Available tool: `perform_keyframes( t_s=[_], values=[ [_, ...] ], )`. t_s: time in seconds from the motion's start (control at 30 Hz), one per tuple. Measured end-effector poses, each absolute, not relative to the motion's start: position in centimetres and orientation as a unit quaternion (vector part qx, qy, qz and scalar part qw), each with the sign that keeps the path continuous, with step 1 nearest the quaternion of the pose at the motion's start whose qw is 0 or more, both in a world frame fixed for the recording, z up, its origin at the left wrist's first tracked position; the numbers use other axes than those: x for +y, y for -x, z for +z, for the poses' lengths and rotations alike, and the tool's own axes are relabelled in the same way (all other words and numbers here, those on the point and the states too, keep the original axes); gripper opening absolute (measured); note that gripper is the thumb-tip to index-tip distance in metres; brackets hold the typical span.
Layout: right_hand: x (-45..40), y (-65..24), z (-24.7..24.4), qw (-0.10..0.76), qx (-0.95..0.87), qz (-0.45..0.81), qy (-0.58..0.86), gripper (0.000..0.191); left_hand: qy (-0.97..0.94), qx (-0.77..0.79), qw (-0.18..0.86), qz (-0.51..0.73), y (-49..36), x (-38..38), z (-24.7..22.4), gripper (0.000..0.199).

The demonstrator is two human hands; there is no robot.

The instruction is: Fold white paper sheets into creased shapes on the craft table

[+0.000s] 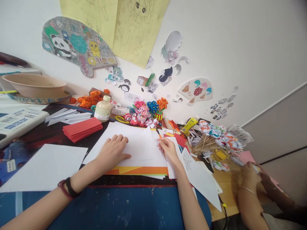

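My left hand [114,150] rests on a large sheet of white paper [140,147], fingers spread and palm down. At the sheet's right edge, my right hand [169,148] has its thumb and fingertips pinched together on the paper. A small orange tip [160,136] shows beside those fingers; what it belongs to is unclear. Yellow and orange sheets [144,170] stick out from under the white paper. Another blank white sheet [48,164] lies to the left, and a sheet with handwriting [192,163] lies beside my right forearm.
A stack of red paper [82,128], white paper strips [68,115] and a glue bottle [103,109] stand behind my left hand. Craft flowers [153,110] line the wall. Wooden sticks [203,145] lie at right. Another person's hands [251,174] work at the far right.
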State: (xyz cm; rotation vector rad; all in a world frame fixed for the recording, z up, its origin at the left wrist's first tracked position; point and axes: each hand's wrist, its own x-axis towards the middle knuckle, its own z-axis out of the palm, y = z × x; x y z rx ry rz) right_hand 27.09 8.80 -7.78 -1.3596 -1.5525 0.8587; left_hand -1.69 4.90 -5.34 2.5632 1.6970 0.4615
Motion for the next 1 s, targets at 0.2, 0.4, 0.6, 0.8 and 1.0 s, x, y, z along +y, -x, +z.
perform_keyframes(
  t_s=[0.2,0.4,0.6,0.8,1.0],
  values=[
    [8.4,-27.1,-7.6,0.424,-0.639,0.333,0.549,0.027,-0.817,0.558,0.014,0.142,2.3,5.1,-5.3,0.050],
    [8.3,-27.1,-7.5,0.387,-0.672,0.297,0.557,0.027,-0.813,0.553,0.089,0.159,3.4,6.0,-4.9,0.041],
    [8.0,-26.4,-6.9,0.382,-0.759,0.224,0.477,0.060,-0.824,0.470,0.250,0.193,4.3,6.4,-2.9,0.018],
    [7.3,-25.0,-6.4,0.386,-0.785,0.228,0.427,0.075,-0.755,0.417,0.378,0.337,5.5,5.3,1.0,0.029],
    [6.4,-24.0,-4.6,0.422,-0.755,0.280,0.416,0.066,-0.531,0.438,0.543,0.481,7.2,4.6,3.0,0.041]
  ],
)
